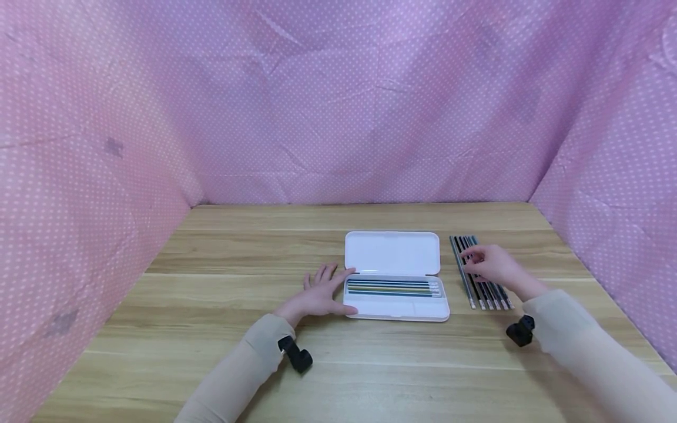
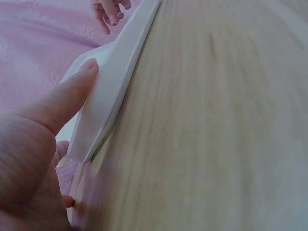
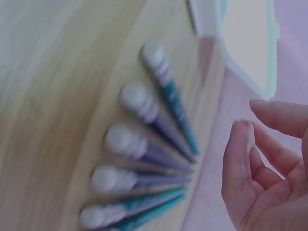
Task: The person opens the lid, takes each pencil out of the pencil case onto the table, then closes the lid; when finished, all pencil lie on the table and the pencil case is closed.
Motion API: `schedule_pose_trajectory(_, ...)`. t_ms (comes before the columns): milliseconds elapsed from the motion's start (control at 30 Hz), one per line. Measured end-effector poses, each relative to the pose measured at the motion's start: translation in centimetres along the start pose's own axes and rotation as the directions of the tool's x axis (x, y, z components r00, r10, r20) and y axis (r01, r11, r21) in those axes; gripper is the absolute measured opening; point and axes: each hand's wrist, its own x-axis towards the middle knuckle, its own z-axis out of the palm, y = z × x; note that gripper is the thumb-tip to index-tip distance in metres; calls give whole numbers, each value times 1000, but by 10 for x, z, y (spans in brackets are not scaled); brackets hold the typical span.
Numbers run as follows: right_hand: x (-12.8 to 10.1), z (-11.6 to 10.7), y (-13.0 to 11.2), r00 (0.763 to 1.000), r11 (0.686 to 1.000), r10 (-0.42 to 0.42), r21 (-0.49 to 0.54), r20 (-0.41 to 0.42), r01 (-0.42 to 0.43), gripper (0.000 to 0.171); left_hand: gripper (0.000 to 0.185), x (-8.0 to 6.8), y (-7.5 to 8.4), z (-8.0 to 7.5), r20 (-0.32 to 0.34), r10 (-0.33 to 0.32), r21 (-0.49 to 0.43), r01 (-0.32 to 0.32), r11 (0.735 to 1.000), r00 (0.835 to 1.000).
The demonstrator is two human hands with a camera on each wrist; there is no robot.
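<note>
1. Far left: pink dotted curtain (image 1: 121,176), which also runs behind and down the right side. Wood-grain table (image 1: 158,329) in front of it.
2. Left sleeve (image 1: 238,370), light coloured, comes in from the near edge. Black wrist camera (image 1: 296,355) strapped on at the cuff.
3. Left hand (image 1: 317,296): fingers spread wide, thumb well apart from index. It spans the left end of the case, thumb at the near left corner, index by the hinge side. Touching only, not wrapped round it.
4. White case (image 1: 391,308): mid-table, slightly right of centre. Lid (image 1: 391,252) is folded back on the far side.
5. Stowed pencils (image 1: 391,288): a few, dark, teal and one yellowish, side by side in the far part of the tray, eraser ends right. Near strip of the tray is bare white.
6. Loose pencils (image 1: 466,288): row on the table just right of the case, teal and dark, white eraser ends toward the person.
7. Right hand (image 1: 492,264): above the loose pencils, fingers loosely bent, small gap between thumb and index, nothing held.
8. Right sleeve (image 1: 597,346): light coloured too, second black camera (image 1: 520,331) at the cuff.
</note>
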Motion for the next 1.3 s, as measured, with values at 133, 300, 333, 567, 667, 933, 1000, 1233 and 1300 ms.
schedule_pose_trajectory(133,0,6,-14,999,999,-47,9,7,47,38,88,0,0,0,0,0,-2,0,1000,1000)
schedule_pose_trajectory(300,0,14,-29,992,992,-123,2,22,123,35,88,2,0,1,-2,4,-2,-4,1000,1000)
schedule_pose_trajectory(333,0,15,-32,991,991,-134,-5,27,134,35,89,2,-1,1,-2,3,-1,-3,1000,1000)
schedule_pose_trajectory(567,3,27,-50,985,985,-167,-41,50,170,34,89,4,-2,2,-5,8,3,-8,1000,1000)
schedule_pose_trajectory(667,5,32,-55,981,980,-187,-58,60,190,33,89,4,-2,2,-6,5,3,-5,1000,1000)
schedule_pose_trajectory(933,10,51,-65,972,971,-218,-81,93,225,30,90,2,-2,2,-6,-3,2,3,1000,1000)
schedule_pose_trajectory(1000,11,55,-67,972,971,-211,-91,100,220,31,90,2,-2,2,-5,-4,2,4,1000,1000)
schedule_pose_trajectory(1233,15,67,-69,964,957,-239,-143,113,254,31,90,3,-2,3,-11,-5,5,5,1000,1000)
schedule_pose_trajectory(1300,15,70,-69,965,957,-232,-151,120,248,31,90,3,-2,3,-12,-4,6,4,1000,1000)
